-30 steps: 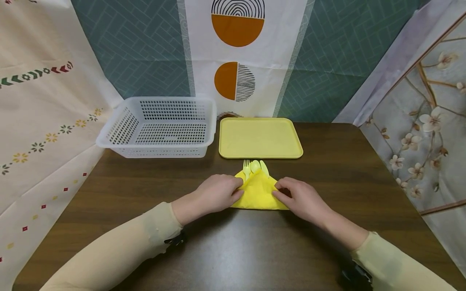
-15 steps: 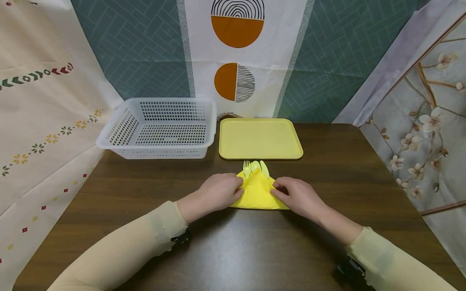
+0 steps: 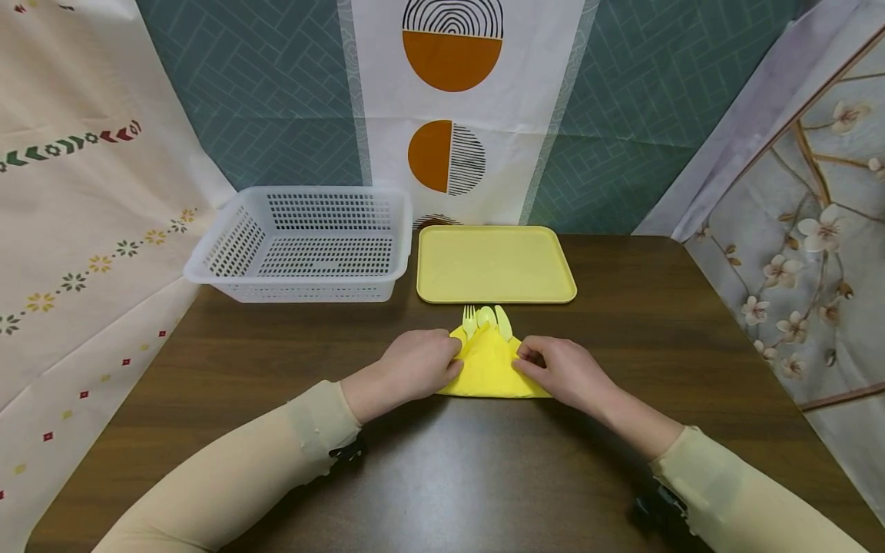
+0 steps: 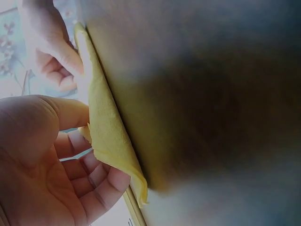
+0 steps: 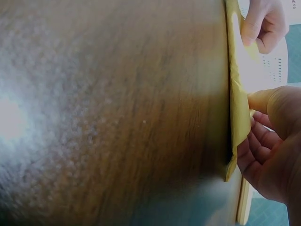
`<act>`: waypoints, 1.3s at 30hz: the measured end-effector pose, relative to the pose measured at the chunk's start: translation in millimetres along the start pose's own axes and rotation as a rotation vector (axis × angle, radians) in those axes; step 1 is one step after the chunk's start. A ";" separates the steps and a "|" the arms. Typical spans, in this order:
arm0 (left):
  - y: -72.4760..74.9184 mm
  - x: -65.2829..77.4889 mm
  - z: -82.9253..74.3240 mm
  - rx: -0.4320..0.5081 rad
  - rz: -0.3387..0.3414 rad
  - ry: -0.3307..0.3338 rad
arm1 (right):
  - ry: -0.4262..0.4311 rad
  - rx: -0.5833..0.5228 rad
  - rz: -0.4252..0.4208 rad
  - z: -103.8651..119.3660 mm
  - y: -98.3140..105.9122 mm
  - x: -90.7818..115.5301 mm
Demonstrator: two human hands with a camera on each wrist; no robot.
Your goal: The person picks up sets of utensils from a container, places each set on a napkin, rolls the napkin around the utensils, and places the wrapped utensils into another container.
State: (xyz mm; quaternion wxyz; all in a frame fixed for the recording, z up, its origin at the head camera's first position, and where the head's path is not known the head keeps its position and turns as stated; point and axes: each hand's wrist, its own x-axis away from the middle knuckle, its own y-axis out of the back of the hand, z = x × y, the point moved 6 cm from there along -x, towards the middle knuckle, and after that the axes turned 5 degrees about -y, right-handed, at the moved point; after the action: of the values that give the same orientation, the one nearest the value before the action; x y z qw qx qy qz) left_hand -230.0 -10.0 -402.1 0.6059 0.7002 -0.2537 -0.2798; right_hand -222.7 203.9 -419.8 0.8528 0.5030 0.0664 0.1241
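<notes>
A yellow napkin (image 3: pixel 487 375) lies folded into a pocket on the table, its long straight edge facing me. Out of its top stick a pale yellow fork (image 3: pixel 469 321), a spoon (image 3: pixel 486 315) and a knife (image 3: pixel 504 324), side by side; their lower parts are hidden in the folds. My left hand (image 3: pixel 420 362) pinches the napkin's left side between thumb and forefinger, as the left wrist view shows with the fold (image 4: pixel 108 122) at the thumb tip. On the opposite side my right hand (image 3: pixel 561 370) pinches the napkin's right edge, other fingers curled beneath (image 5: pixel 256 150).
Just behind the cutlery lies a yellow rectangular tray (image 3: pixel 496 265). A white perforated plastic basket (image 3: pixel 304 289) stands to the tray's left at the back. Patterned cloths (image 3: pixel 608 115) hang behind and along both sides of the dark wooden table (image 3: pixel 442 476).
My right hand has shifted slightly left along with its forearm, and my left forearm has come a little inward. Both hands stay at the napkin's sides; the cutlery has barely moved.
</notes>
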 end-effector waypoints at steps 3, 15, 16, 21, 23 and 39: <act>-0.3 -0.1 0.0 0.003 0.007 0.008 | 0.004 -0.001 -0.001 0.7 -0.4 -0.2; -1.6 1.5 -1.2 -0.014 0.021 0.010 | -0.012 0.006 0.001 -0.9 -2.2 -2.0; -1.8 1.8 -1.2 -0.016 0.020 0.013 | -0.011 0.004 0.001 -0.8 -2.2 -2.1; -1.9 3.4 -3.1 -0.039 -0.018 0.012 | -0.002 0.002 -0.007 -0.7 -2.1 -2.3; -1.3 3.6 -5.0 -0.062 -0.050 -0.004 | 0.005 0.008 -0.021 -0.3 -1.7 -2.1; 7.0 16.1 -38.0 -0.272 -0.154 -0.332 | 0.207 0.165 -0.170 14.8 -0.8 4.6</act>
State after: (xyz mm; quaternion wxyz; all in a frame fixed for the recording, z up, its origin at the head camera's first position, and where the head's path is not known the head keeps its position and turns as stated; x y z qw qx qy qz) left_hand -192.0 4.7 -392.3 0.6214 0.5738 -0.2559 -0.4681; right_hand -214.7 192.4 -413.2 0.8044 0.5486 0.2062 0.0969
